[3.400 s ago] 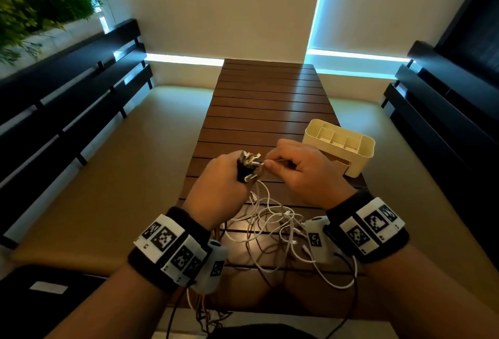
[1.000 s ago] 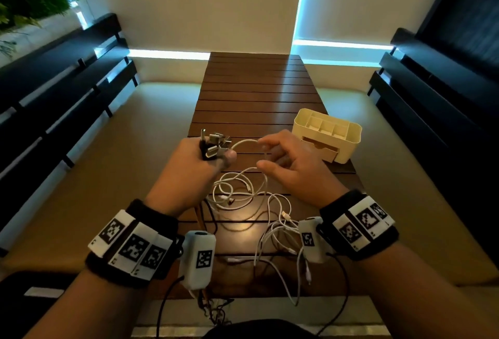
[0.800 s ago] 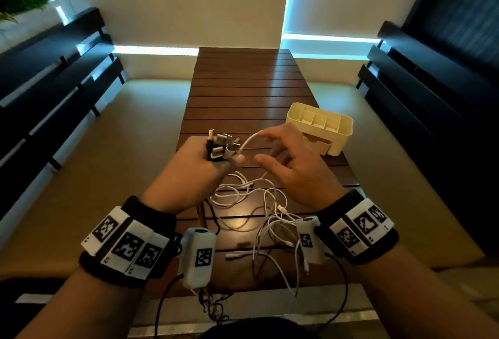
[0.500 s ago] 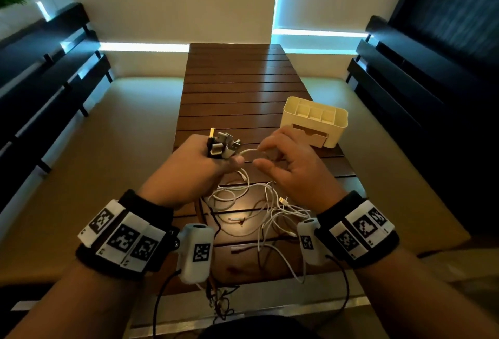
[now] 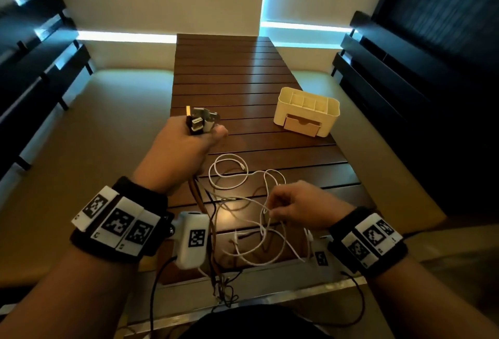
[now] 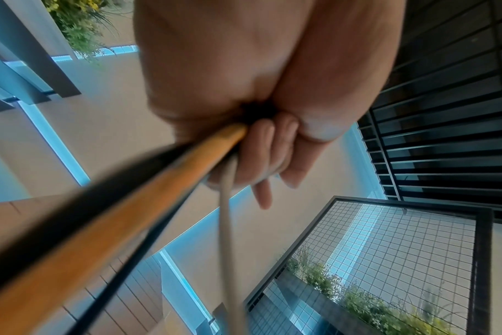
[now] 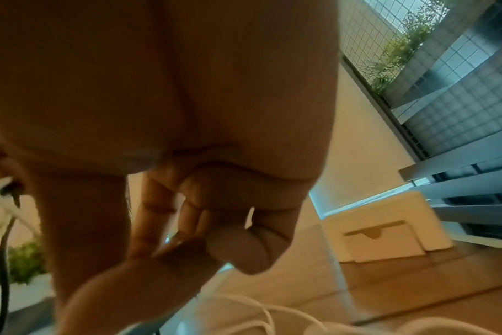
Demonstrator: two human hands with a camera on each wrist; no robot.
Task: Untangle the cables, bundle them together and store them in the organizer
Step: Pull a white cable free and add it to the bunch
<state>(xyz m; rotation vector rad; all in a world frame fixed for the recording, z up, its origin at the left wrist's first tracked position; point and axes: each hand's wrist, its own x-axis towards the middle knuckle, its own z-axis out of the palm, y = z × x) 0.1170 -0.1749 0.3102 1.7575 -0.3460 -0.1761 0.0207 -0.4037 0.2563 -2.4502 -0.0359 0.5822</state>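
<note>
My left hand (image 5: 205,133) is raised over the table's left side and grips a bunch of cable plugs (image 5: 201,121), whose metal ends stick up out of the fist. In the left wrist view the curled fingers (image 6: 270,156) hold an orange cable (image 6: 158,192), black cables and a white cable (image 6: 227,226) hanging down. Loose white cables (image 5: 229,174) lie looped and tangled on the table. My right hand (image 5: 271,210) is low near the front edge and pinches a strand of the white cable. The cream organizer (image 5: 306,112) stands beyond it, at the right.
The brown slatted table (image 5: 229,74) runs away from me, with beige bench cushions on both sides and dark slatted backrests beyond. The organizer (image 7: 387,226) has open top compartments and a small front drawer. Black device leads hang off the near edge.
My right hand has left the plugs and moved down and toward me along the white cable to the tangle. The left hand still holds the plugs up.
</note>
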